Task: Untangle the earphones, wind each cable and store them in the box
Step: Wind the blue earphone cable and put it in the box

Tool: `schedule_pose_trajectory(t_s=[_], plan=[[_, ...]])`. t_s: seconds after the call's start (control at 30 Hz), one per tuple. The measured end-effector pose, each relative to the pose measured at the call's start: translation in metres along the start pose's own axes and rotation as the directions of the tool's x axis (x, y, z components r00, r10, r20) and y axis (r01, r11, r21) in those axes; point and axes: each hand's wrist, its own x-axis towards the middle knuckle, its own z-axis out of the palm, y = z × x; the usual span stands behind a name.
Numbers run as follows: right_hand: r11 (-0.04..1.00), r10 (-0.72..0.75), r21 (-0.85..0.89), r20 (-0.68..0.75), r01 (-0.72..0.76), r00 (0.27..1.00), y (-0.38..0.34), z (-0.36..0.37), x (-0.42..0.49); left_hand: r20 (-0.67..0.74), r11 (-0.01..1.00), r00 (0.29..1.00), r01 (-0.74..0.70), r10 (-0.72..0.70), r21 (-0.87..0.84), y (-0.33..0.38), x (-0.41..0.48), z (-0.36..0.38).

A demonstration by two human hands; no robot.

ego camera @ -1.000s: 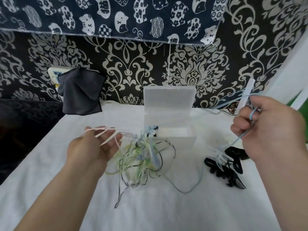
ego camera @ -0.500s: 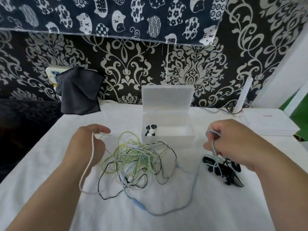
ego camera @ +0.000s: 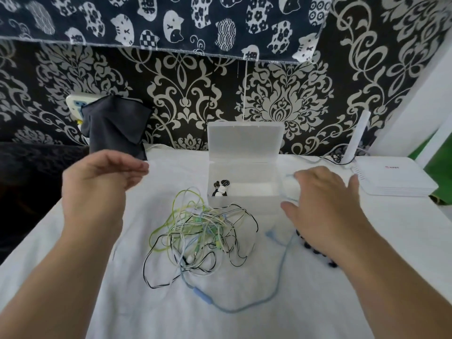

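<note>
A tangle of green, black, white and light blue earphone cables (ego camera: 200,231) lies on the white cloth in front of the clear plastic box (ego camera: 244,204). The box's lid stands open, and a black-and-white pair of earphones (ego camera: 221,188) sits in its left corner. A light blue cable (ego camera: 281,272) with an inline remote loops out of the tangle toward the right. My left hand (ego camera: 97,184) hovers left of the tangle, fingers stretched out, holding nothing. My right hand (ego camera: 325,204) is spread flat to the right of the box, with a blurred bit of blue cable by its fingertips.
Black clips (ego camera: 315,250) lie partly hidden under my right hand. A white router (ego camera: 391,182) stands at the back right and a dark cloth (ego camera: 115,128) hangs at the back left. The table (ego camera: 73,241) drops off into a dark area on the left.
Both hands have opened. The left let go of the white cable and rose; the right released the blue cable loop and spread out over the black clips.
</note>
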Motion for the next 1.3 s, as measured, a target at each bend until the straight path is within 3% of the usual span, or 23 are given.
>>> schedule_pose_trajectory(t_s=[0.07, 0.13, 0.2, 0.27, 0.3, 0.37, 0.4, 0.47, 0.53, 0.6, 0.67, 0.8, 0.87, 0.9, 1.0, 1.07, 1.2, 1.3], plan=[[0.997, -0.076, 0.029, -0.039, 0.077, 0.996, -0.013, 0.007, -0.003, 0.142, 0.996, 0.989, 0.042, -0.030, -0.080, 0.008, -0.006, 0.006], [0.990, -0.129, 0.060, 0.050, 0.126, 0.990, -0.026, 0.015, -0.007, 0.344, 1.000, 0.939, 0.007, 0.001, -0.024, 0.012, -0.015, 0.008], [0.988, -0.139, 0.085, 0.112, 0.129, 0.984, -0.030, 0.023, -0.008, 0.602, 0.988, 0.797, -0.048, -0.050, 0.145, 0.013, -0.026, 0.014], [0.986, -0.108, 0.134, 0.068, 0.098, 0.992, -0.028, 0.032, -0.007, 0.776, 0.931, 0.595, -0.120, -0.210, 0.344, 0.007, -0.036, 0.021], [0.983, -0.097, 0.158, -0.014, 0.098, 0.995, -0.027, 0.033, -0.007, 0.810, 0.892, 0.514, -0.170, -0.281, 0.418, 0.002, -0.040, 0.024], [0.957, -0.135, 0.219, -0.250, 0.192, 0.959, -0.033, 0.030, -0.009, 0.820, 0.827, 0.451, -0.262, -0.351, 0.498, -0.007, -0.047, 0.028], [0.925, -0.178, 0.255, -0.365, 0.282, 0.914, -0.038, 0.025, -0.012, 0.810, 0.809, 0.465, -0.280, -0.357, 0.517, -0.010, -0.049, 0.030], [0.865, -0.294, 0.306, -0.330, 0.397, 0.897, -0.053, 0.019, -0.024, 0.773, 0.801, 0.531, -0.261, -0.347, 0.539, -0.014, -0.051, 0.032], [0.839, -0.394, 0.375, -0.081, 0.395, 0.915, -0.068, 0.028, -0.040, 0.724, 0.820, 0.613, -0.208, -0.316, 0.534, -0.017, -0.048, 0.033], [0.871, -0.451, 0.334, 0.251, 0.360, 0.857, -0.077, 0.046, -0.053, 0.678, 0.856, 0.669, -0.120, -0.305, 0.503, -0.017, -0.045, 0.032], [0.887, -0.458, 0.265, 0.387, 0.379, 0.801, -0.084, 0.063, -0.061, 0.666, 0.880, 0.677, -0.056, -0.313, 0.471, -0.014, -0.045, 0.032], [0.876, -0.482, 0.232, 0.364, 0.424, 0.797, -0.088, 0.069, -0.064, 0.695, 0.873, 0.641, -0.079, -0.325, 0.481, -0.008, -0.046, 0.031], [0.863, -0.482, 0.367, 0.395, 0.347, 0.782, -0.084, 0.060, -0.056, 0.723, 0.869, 0.616, -0.122, -0.313, 0.480, -0.009, -0.045, 0.029], [0.831, -0.473, 0.506, 0.427, 0.231, 0.771, -0.079, 0.053, -0.050, 0.746, 0.877, 0.593, -0.133, -0.304, 0.463, -0.008, -0.044, 0.027], [0.535, -0.449, 0.821, 0.474, -0.197, 0.757, -0.061, 0.018, -0.030, 0.805, 0.900, 0.512, -0.128, -0.300, 0.416, -0.001, -0.042, 0.023], [0.303, -0.467, 0.890, 0.450, -0.340, 0.761, -0.045, -0.006, -0.020, 0.802, 0.885, 0.542, -0.205, -0.253, 0.418, 0.003, -0.042, 0.024], [-0.116, -0.599, 0.908, 0.259, -0.403, 0.757, -0.020, -0.036, -0.008, 0.706, 0.843, 0.698, -0.302, -0.122, 0.445, 0.006, -0.047, 0.033], [-0.299, -0.676, 0.858, 0.119, -0.418, 0.727, -0.016, -0.046, -0.009, 0.623, 0.827, 0.782, -0.328, -0.033, 0.456, 0.004, -0.047, 0.037]])
